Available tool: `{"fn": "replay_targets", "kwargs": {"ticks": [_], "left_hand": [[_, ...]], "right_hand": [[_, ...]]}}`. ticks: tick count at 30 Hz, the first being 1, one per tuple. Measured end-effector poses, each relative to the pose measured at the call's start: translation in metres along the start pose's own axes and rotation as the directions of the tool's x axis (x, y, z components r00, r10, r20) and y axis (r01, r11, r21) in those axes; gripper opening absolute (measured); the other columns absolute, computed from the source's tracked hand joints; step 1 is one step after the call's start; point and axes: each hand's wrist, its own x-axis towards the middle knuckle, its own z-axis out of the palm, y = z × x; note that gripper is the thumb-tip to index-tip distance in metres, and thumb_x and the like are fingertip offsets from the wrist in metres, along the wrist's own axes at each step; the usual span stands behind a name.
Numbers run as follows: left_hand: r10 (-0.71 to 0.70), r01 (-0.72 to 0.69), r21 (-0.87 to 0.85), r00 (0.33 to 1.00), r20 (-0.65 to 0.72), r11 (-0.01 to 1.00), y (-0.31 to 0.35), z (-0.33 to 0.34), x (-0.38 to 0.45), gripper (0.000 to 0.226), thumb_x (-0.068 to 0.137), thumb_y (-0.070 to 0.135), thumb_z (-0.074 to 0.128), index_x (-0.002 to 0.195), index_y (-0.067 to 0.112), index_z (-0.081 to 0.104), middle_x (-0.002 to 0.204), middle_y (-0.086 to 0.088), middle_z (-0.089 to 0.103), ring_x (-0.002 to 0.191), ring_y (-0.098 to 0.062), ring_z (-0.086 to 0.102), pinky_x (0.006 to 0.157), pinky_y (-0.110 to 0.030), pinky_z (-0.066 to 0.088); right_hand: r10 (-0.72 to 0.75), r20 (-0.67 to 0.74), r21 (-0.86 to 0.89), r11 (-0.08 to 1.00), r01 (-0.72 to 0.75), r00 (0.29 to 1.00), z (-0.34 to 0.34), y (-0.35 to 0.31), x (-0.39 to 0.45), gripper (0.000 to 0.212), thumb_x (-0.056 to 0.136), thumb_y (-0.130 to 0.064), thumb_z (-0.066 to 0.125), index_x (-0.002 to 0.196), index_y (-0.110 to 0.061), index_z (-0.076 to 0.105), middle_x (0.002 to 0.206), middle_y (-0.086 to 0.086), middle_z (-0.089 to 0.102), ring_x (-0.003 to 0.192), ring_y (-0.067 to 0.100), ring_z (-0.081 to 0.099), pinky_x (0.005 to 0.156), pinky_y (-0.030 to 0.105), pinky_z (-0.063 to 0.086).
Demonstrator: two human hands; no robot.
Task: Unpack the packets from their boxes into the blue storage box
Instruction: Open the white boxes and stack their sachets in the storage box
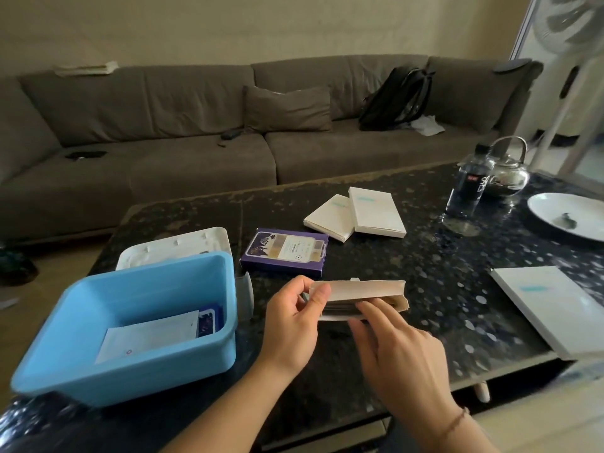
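The left hand (294, 317) pinches the 9 o'clock end of an opened cream box (358, 299), thumb over its raised flap. The right hand (392, 348) reaches in from 5 o'clock with straight fingers slid into the open mouth, touching the packets (340, 305) inside but not visibly gripping them. The box's long axis runs 9 to 3 o'clock, so the packets would likely have to come out toward the person, and the right hand is the nearer for that.

The blue storage box (147, 289) sits on the desk (441, 273) at 9 o'clock of the hands, nearer the left, already holding a white packet (150, 338).

At 12 o'clock lies a purple box (284, 251); its label is too small to read. 2 white boxes (356, 212) lie beyond, another white box (549, 305) at 3 o'clock. The water bottle (467, 184) bears illegible white letters.
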Motion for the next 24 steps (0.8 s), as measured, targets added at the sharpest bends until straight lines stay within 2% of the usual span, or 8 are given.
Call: {"fn": "replay_targets", "kwargs": {"ticks": [3,6,8,11,14,17,19,24], "left_hand": [[-0.011,0.011,-0.014,1.000,0.023,1.000,0.000,0.000,0.001,0.022,0.096,0.032,0.056,0.090,0.014,0.067,0.065,0.014,0.059,0.063,-0.001,0.054,0.059,-0.015,0.043],[-0.032,0.033,-0.046,0.999,0.023,0.998,-0.001,0.000,0.004,0.022,0.096,0.032,0.057,0.089,0.013,0.067,0.063,0.016,0.057,0.060,-0.002,0.052,0.055,-0.015,0.041],[-0.047,0.048,-0.042,0.998,0.030,0.998,-0.002,0.000,0.005,0.022,0.096,0.032,0.057,0.088,0.014,0.066,0.062,0.017,0.058,0.060,-0.003,0.053,0.055,-0.015,0.041],[-0.055,0.055,-0.015,0.997,0.048,0.998,-0.004,0.001,0.003,0.023,0.096,0.033,0.058,0.083,0.015,0.066,0.061,0.015,0.058,0.060,-0.005,0.055,0.055,-0.018,0.043],[-0.060,0.060,-0.002,0.997,0.055,0.998,-0.007,0.002,-0.001,0.021,0.096,0.029,0.060,0.082,0.015,0.066,0.059,0.012,0.058,0.058,-0.006,0.055,0.055,-0.019,0.045],[-0.078,0.079,-0.004,0.995,0.063,0.997,-0.011,0.002,-0.004,0.020,0.096,0.025,0.061,0.080,0.014,0.066,0.056,0.012,0.056,0.055,-0.005,0.053,0.054,-0.019,0.044],[-0.085,0.087,-0.022,0.994,0.066,0.996,-0.013,0.000,-0.005,0.019,0.096,0.024,0.061,0.082,0.012,0.068,0.058,0.011,0.057,0.056,-0.005,0.052,0.054,-0.019,0.042],[-0.073,0.076,-0.030,0.994,0.079,0.997,-0.015,-0.003,-0.008,0.013,0.095,0.021,0.062,0.090,0.014,0.071,0.067,0.016,0.066,0.061,-0.001,0.059,0.054,-0.012,0.043]], "right_hand": [[0.034,0.079,-0.058,0.998,-0.030,0.996,0.007,-0.003,0.001,0.035,0.094,-0.044,0.040,0.094,-0.019,0.065,0.089,-0.009,0.062,0.037,0.014,0.051,0.034,0.019,0.020],[0.029,0.126,-0.093,0.995,-0.018,0.992,0.011,-0.002,0.001,0.034,0.096,-0.046,0.041,0.102,-0.023,0.065,0.100,-0.006,0.060,0.039,0.013,0.052,0.033,0.019,0.018],[0.017,0.113,-0.092,0.996,-0.006,0.993,0.013,0.001,-0.001,0.032,0.096,-0.045,0.043,0.097,-0.024,0.067,0.100,-0.006,0.061,0.038,0.015,0.052,0.030,0.023,0.022],[-0.003,0.054,-0.077,0.997,0.007,0.999,0.016,0.006,-0.005,0.038,0.095,-0.044,0.040,0.085,-0.021,0.068,0.086,-0.009,0.066,0.036,0.020,0.052,0.027,0.028,0.035],[-0.062,-0.016,-0.082,0.995,0.060,0.998,0.018,0.011,-0.013,0.033,0.094,-0.038,0.047,0.078,-0.021,0.070,0.076,-0.008,0.068,0.038,0.019,0.054,0.030,0.027,0.035],[-0.132,-0.097,-0.056,0.990,0.127,0.986,0.020,0.016,-0.024,0.014,0.085,-0.020,0.062,0.077,-0.019,0.074,0.082,-0.009,0.073,0.042,0.018,0.057,0.032,0.024,0.039],[-0.158,-0.147,-0.024,0.987,0.157,0.976,0.019,0.017,-0.033,0.018,0.072,-0.003,0.067,0.078,-0.018,0.077,0.088,-0.008,0.076,0.046,0.017,0.061,0.036,0.022,0.043],[-0.206,-0.197,0.028,0.976,0.215,0.959,0.005,0.018,-0.046,0.017,0.063,0.000,0.074,0.072,-0.014,0.078,0.093,-0.003,0.077,0.054,0.015,0.068,0.045,0.024,0.052]]}}
